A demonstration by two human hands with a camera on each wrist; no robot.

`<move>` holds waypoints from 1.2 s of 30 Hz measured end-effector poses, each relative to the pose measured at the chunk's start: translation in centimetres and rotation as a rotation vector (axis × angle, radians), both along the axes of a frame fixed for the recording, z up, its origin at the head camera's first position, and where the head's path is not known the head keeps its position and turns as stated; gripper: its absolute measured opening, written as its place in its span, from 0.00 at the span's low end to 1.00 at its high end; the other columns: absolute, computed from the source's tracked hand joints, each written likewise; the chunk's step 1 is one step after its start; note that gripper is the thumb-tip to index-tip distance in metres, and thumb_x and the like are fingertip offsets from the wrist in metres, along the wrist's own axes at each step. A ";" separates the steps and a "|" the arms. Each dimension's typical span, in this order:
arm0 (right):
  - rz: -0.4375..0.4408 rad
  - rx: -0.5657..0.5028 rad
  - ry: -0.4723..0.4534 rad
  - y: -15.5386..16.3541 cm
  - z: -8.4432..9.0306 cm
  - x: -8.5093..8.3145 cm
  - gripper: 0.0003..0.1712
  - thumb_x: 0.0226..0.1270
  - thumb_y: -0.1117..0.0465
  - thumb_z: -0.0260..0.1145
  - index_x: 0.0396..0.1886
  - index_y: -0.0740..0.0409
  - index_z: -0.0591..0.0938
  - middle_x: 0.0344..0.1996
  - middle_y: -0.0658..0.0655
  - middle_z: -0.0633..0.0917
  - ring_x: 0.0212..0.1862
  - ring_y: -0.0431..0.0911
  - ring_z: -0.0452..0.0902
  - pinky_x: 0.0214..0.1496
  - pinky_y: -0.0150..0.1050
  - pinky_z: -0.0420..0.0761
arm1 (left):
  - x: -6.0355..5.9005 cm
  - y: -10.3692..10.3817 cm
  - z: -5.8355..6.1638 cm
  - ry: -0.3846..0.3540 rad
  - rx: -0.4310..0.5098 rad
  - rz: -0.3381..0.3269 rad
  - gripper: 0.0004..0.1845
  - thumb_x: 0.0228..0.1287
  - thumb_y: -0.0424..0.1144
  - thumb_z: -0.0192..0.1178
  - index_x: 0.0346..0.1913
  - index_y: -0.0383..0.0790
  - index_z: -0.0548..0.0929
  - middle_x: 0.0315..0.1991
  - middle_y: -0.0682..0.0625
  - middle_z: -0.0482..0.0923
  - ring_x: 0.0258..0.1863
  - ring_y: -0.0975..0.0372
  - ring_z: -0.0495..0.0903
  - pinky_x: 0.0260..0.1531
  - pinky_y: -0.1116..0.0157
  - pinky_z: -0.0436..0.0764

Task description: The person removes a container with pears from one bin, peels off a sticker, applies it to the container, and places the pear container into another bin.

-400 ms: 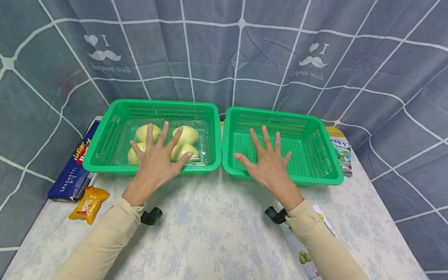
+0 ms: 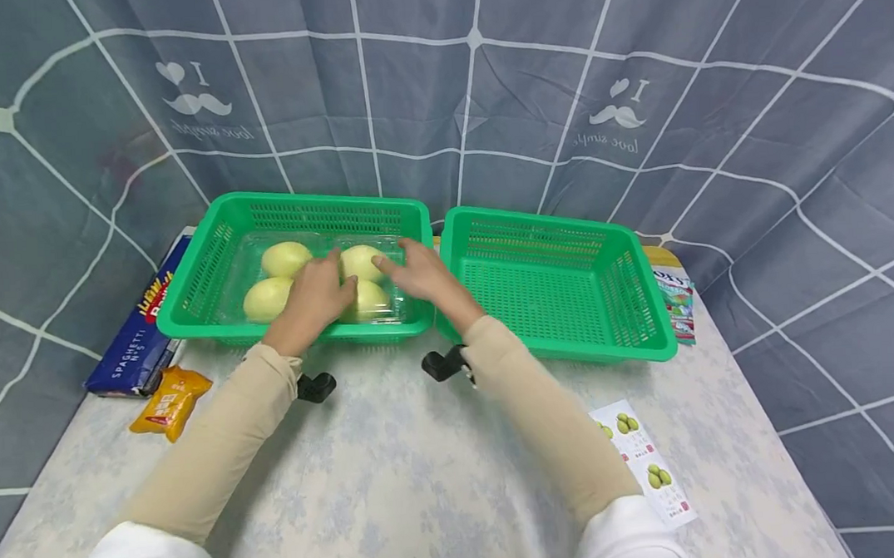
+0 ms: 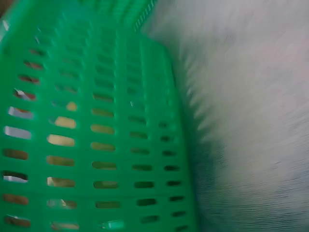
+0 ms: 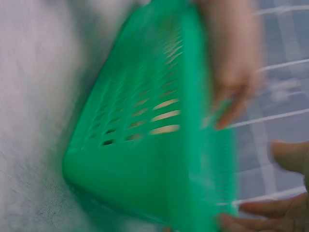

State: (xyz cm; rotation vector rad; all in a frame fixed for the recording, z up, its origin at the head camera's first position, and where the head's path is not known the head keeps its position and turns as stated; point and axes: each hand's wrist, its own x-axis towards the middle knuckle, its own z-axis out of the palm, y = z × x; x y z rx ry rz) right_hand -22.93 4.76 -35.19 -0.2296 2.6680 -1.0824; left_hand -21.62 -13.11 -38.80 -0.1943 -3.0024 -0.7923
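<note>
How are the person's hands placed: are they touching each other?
Apart: the head view shows pale yellow fruit in the gap between the left hand and the right hand.

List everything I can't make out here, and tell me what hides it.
Head view: the card's small print is too tiny to read; the right sleeve covers its left edge.
Head view: the left basket hides part of the spaghetti box.
Left wrist view: that basket's slotted wall blocks most of its contents.
Right wrist view: blur leaves the left hand's grip unclear; the picture edge cuts off the right hand.
</note>
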 end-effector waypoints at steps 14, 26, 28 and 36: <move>-0.116 0.149 -0.135 -4.6 -2.1 -1.7 0.41 0.80 0.57 0.49 0.81 0.66 0.43 0.79 0.71 0.51 0.79 0.64 0.54 0.75 0.54 0.69 | -1.5 -0.2 -0.2 -0.020 -0.116 0.054 0.34 0.77 0.41 0.48 0.72 0.16 0.57 0.22 0.33 0.78 0.23 0.46 0.77 0.28 0.49 0.81; -0.227 -0.241 -0.123 -2.7 0.4 -1.8 0.36 0.74 0.69 0.51 0.80 0.60 0.56 0.78 0.60 0.63 0.19 0.42 0.57 0.27 0.37 0.65 | -1.2 -1.6 2.0 -0.066 0.184 0.089 0.35 0.77 0.47 0.48 0.77 0.28 0.56 0.57 0.23 0.76 0.53 0.33 0.78 0.56 0.39 0.77; -0.221 -0.232 -0.120 -2.7 0.7 -1.9 0.37 0.74 0.69 0.51 0.80 0.59 0.56 0.78 0.60 0.62 0.15 0.41 0.53 0.23 0.36 0.62 | -1.1 -1.7 2.2 -0.030 0.195 0.097 0.35 0.77 0.47 0.49 0.77 0.28 0.57 0.52 0.23 0.78 0.46 0.34 0.79 0.47 0.42 0.79; -0.216 -0.198 -0.082 -2.7 1.2 -1.1 0.35 0.74 0.69 0.53 0.79 0.57 0.59 0.77 0.60 0.65 0.17 0.43 0.55 0.22 0.36 0.62 | -0.5 -1.7 2.6 -0.010 0.199 0.086 0.36 0.77 0.47 0.48 0.77 0.28 0.56 0.42 0.26 0.80 0.28 0.39 0.79 0.35 0.48 0.78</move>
